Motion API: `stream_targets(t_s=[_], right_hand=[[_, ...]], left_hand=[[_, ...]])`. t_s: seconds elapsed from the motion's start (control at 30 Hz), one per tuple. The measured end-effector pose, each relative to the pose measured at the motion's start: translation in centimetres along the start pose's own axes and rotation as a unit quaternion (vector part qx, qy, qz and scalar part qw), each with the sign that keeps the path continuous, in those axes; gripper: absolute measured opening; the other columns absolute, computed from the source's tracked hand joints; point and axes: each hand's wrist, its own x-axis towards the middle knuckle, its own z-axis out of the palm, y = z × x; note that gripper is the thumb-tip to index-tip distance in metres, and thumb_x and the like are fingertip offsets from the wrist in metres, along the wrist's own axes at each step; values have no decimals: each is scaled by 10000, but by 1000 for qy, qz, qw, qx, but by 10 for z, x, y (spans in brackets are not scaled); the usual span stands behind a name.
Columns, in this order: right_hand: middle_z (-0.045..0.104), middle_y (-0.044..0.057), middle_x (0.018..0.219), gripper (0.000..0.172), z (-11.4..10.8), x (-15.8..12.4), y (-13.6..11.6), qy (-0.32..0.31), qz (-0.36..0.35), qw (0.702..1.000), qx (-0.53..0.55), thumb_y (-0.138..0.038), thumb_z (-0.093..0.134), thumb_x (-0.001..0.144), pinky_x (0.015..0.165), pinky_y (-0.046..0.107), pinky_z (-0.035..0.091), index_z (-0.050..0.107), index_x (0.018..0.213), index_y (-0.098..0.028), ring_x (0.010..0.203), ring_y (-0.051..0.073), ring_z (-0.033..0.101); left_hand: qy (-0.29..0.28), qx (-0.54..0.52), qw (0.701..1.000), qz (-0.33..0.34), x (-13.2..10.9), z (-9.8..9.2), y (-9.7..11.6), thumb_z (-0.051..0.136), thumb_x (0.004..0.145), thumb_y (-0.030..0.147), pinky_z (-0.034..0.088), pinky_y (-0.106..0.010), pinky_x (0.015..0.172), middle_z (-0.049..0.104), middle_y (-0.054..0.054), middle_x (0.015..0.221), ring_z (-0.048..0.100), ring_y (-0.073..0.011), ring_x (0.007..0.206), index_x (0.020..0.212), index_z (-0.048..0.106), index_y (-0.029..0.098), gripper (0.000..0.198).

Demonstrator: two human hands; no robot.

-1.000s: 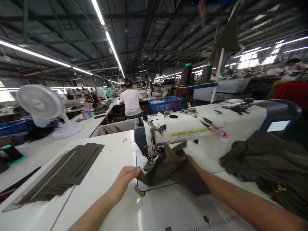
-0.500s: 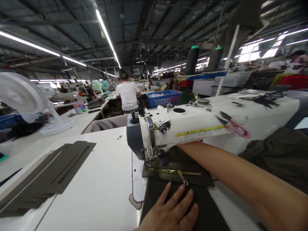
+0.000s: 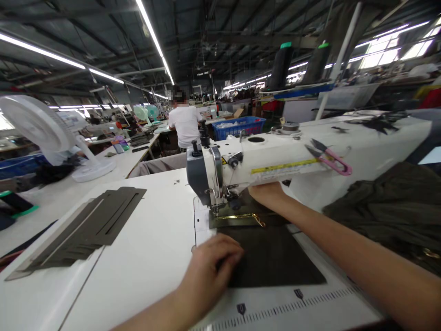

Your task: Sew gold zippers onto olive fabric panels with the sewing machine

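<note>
Beneath the sewing machine head (image 3: pixel 217 179) lies a dark olive fabric panel (image 3: pixel 272 257) with a gold zipper (image 3: pixel 237 216) set in a strip across it. The zipper's gold pull (image 3: pixel 258 220) rests at its right end. My left hand (image 3: pixel 212 259) is at the panel's left edge, its fingers curled and thumb bent in on the cloth. Reaching under the machine arm, my right hand (image 3: pixel 267 193) touches the cloth behind the zipper; its fingers are hidden.
Pink-handled thread snips (image 3: pixel 330 158) lie on the machine arm. A stack of cut olive pieces (image 3: pixel 93 225) sits on the table at left. More dark cloth (image 3: pixel 379 207) is bunched at right. A white fan (image 3: pixel 44 128) and a person (image 3: pixel 184 124) are beyond.
My left hand went from flat with fingers spread to curled at the cloth's left edge. My right hand now shows partly below the machine arm. The camera view shifted, showing more table in front.
</note>
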Motion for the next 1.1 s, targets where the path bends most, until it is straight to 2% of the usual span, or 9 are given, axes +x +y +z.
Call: stream_targets(t_s=[0.07,0.13,0.2,0.27,0.4,0.63,0.9,1.1], right_hand=[[623,108,759,205,-2,-28,-17,-4,34,999,-25,-257,478,856,718,370,463,614,749,-148,768,228,588],[637,109,757,220,5,-52,-37,-17,2,999,-48,-237,457,847,731,369,465,615,717,-157,772,237,592],[647,143,948,216,19,-66,-52,-30,-66,996,-46,-196,437,847,836,398,447,631,893,-115,929,260,577],[588,185,1126,290,35,-69,-58,-50,-115,991,-35,-145,429,838,927,416,410,583,1064,-47,1073,271,523],[549,192,1191,337,52,-62,-50,-87,-155,984,-9,-106,419,824,983,389,384,557,1118,-16,1123,255,500],[587,168,1135,283,45,-55,-47,-102,-142,985,-1,-99,413,824,989,345,383,607,1021,-40,1095,236,521],[606,146,1104,245,48,-53,-44,-96,-147,984,1,-72,426,820,955,339,415,611,979,-64,1055,216,544],[628,122,1042,210,54,-47,-38,-106,-140,984,3,-78,433,823,900,331,445,623,911,-100,988,209,569]], left_hand=[[55,116,991,-23,0,-15,-19,493,846,188,538,-331,780,674,-77,948,639,-203,874,914,641,176,164],[57,215,975,-29,3,-20,-41,567,801,218,497,-435,859,656,-103,1039,618,-259,955,1027,613,163,238],[31,254,967,-5,8,-17,-56,568,799,191,439,-466,934,659,-91,1043,602,-252,1000,997,625,164,207],[25,268,963,12,10,-10,-64,551,813,165,432,-439,952,668,-78,1028,607,-226,997,912,651,170,141],[46,269,962,22,11,-1,-64,547,818,159,474,-389,919,677,-73,1003,628,-208,954,858,664,172,125],[34,268,961,58,13,-5,-68,510,839,174,489,-376,902,681,-80,987,632,-206,947,836,663,165,153],[48,287,953,85,17,-4,-69,482,841,164,527,-362,831,696,-93,921,655,-209,880,816,654,150,175],[45,309,948,66,24,-4,-71,516,827,186,533,-344,800,702,-69,832,665,-202,803,745,630,171,141]])
